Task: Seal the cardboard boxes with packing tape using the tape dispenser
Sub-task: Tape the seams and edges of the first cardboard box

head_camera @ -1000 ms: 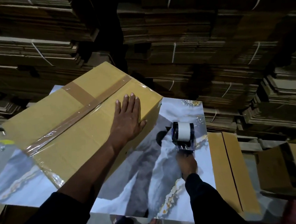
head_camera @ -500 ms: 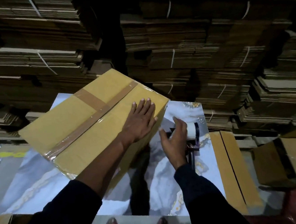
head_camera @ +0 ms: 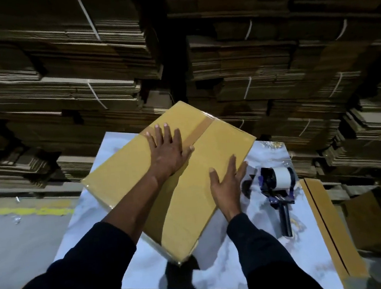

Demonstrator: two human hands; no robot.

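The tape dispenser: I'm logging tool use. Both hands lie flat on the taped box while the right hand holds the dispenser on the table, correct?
Not quite. In the head view the tape dispenser lies on the table by itself, right of the box. The right hand rests flat on the box, as does the left hand.

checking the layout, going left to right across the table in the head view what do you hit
left hand flat on the cardboard box → right hand flat on the box's right edge → tape dispenser lying on the table → flat cardboard
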